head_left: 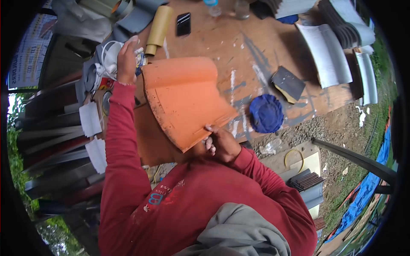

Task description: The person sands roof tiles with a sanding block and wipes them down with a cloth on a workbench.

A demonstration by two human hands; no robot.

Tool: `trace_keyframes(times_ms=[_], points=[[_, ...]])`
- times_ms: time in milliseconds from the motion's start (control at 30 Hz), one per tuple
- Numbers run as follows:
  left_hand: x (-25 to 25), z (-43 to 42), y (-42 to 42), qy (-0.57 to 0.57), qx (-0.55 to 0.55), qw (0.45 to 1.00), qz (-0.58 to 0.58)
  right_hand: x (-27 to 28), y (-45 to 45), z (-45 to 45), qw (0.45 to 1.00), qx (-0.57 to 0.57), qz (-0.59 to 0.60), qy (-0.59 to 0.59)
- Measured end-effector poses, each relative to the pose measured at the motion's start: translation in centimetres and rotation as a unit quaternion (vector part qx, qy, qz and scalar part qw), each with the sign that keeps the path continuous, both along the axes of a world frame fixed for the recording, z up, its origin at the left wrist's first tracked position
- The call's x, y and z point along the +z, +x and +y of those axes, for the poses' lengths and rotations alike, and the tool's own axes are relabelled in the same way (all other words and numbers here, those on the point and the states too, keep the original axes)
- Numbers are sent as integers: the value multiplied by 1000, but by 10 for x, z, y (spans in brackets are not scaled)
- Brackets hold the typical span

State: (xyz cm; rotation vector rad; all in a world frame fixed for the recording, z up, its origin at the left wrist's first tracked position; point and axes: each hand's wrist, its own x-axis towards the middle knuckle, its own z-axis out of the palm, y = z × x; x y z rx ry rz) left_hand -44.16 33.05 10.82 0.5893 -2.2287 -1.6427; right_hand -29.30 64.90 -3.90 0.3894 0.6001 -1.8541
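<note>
Orange, the tile (183, 94) is at the near left of the table (226, 40). The right hand (224, 143) pinches its near right corner, thumb on top. The left hand (127, 62) is up by the far left corner; one cannot tell if it grips anything. A blue thing (266, 113) and a black pad (288, 84) lie to the right.
</note>
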Motion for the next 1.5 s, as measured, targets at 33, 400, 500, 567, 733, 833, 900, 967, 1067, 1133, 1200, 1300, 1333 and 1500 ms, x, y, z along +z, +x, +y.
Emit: trace_keyframes(times_ms=[33,400,500,567,733,833,900,967,1067,1133,1200,1300,1333,1500], points=[[-25,-3,27,-3,10,999,33,6,-2,0,1000,5,-11,15],[-81,-18,143,261,148,954,-11,-21,-13,3,989,127,-61,48],[-53,0,111,247,39,967,49,-17,-21,5,987,128,-84,-54],[-40,20,94,217,-34,973,74,-22,-22,6,983,124,-84,-102],[-44,63,61,-256,-103,957,91,-10,-47,47,971,192,109,-88],[-41,77,48,-84,-105,988,77,-46,-59,87,764,61,588,258],[-31,71,40,-107,-102,989,15,-70,-62,107,528,25,684,502],[-29,67,35,-226,-59,972,-26,-98,-64,128,374,77,713,588],[-51,56,26,-447,-61,892,12,-145,-60,150,310,68,755,574],[-53,55,28,-551,-105,824,85,-145,-82,143,355,-96,746,555],[-52,63,26,-579,-128,792,147,-140,-97,123,608,-227,559,516],[-50,63,26,-511,-149,841,95,-45,-118,72,768,-323,453,318],[-49,62,24,-497,-161,851,55,-24,-125,54,760,-335,486,271],[-29,124,6,188,-85,978,37,53,-152,-52,576,-404,691,164]])
